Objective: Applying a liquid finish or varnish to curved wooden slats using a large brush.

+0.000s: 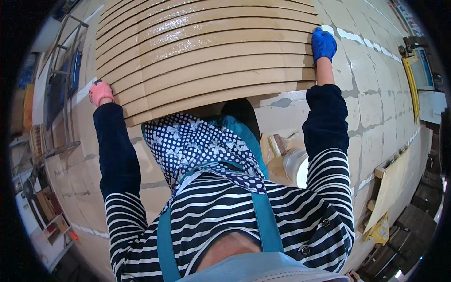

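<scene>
A wide, fanned stack of brown cardboard sheets (211,61) spreads in front of me, each sheet overlapping the one beyond it. Wet, shiny patches gleam on its far and middle part. My left hand (101,92), in a pink glove, is closed at the near left edge of the stack. At the right edge, farther up, my right hand (324,44) in a blue glove is closed against the sheets. The fingertips of both hands are partly hidden. A wide brush (277,144) lies on the floor beside a whitish bucket (297,167), near my right knee.
A metal frame rack (61,73) stands on the left. Along the right are a yellow bar (413,87) and a leaning pale board (387,188). The tiled floor (371,113) has grey patches and a white line.
</scene>
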The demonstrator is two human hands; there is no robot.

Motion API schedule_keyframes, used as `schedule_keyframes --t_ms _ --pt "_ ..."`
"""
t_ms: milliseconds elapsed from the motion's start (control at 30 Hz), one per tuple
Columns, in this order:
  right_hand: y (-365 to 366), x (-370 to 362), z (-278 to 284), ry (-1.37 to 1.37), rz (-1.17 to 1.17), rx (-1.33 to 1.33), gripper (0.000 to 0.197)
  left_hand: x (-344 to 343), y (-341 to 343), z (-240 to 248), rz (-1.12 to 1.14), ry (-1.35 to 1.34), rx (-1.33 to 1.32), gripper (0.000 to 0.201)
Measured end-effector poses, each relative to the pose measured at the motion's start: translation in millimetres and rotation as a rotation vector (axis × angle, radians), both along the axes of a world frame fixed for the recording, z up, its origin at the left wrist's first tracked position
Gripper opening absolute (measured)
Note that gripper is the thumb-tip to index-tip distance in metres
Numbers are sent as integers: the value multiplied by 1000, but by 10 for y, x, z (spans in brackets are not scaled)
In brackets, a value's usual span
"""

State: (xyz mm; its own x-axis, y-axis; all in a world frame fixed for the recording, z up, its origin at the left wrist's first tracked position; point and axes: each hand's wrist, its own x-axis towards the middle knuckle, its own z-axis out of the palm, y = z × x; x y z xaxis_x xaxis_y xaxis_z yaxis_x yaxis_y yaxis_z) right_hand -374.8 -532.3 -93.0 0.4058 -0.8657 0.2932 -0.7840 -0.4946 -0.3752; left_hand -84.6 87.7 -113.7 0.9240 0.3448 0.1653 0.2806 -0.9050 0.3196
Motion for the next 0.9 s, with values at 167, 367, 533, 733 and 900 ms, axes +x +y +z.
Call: schedule_keyframes --t_ms 167,367,533,733,900 --pt "-228 -303 -58 -266 403 -6 51 150 776 -159 -477 -56 325 26" --pt "-159 -1309 -92 318 179 367 60 -671 1013 -15 -634 296 191 41" --pt "313 -1254 166 405 184 117 66 -780 853 187 -231 298 3 58" --pt "395 -1259 859 351 101 505 59 -817 726 834 -163 588 -234 59" --pt "-62 -1375 252 -938 228 1034 47 -988 452 378 -662 -168 -1053 42"
